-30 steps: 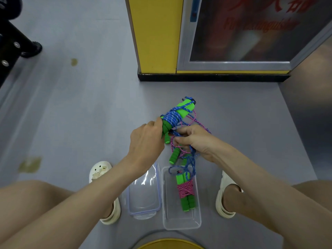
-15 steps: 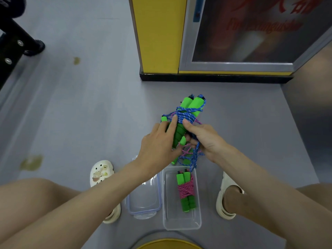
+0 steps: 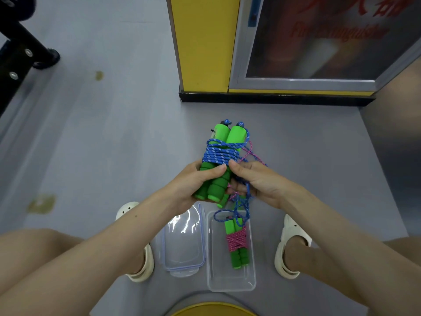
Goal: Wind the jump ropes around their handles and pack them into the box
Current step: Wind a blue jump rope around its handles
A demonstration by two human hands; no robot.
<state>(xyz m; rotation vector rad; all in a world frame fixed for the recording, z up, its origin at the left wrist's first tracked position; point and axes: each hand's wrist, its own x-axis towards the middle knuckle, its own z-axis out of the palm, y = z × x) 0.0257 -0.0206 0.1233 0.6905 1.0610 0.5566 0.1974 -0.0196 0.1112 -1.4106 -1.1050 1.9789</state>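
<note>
My left hand [image 3: 193, 187] grips the green foam handles wound in blue rope [image 3: 222, 153]; my right hand [image 3: 258, 185], at three o'clock, pinches the loose tangled cord [image 3: 243, 205]. Slack here could unravel those coils.

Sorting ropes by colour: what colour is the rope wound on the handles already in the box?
Pink rope on green handles; head view.

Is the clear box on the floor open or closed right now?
Open. The box has no lid on it; the lid lies beside it, and a pink-wound jump rope lies inside.
</note>
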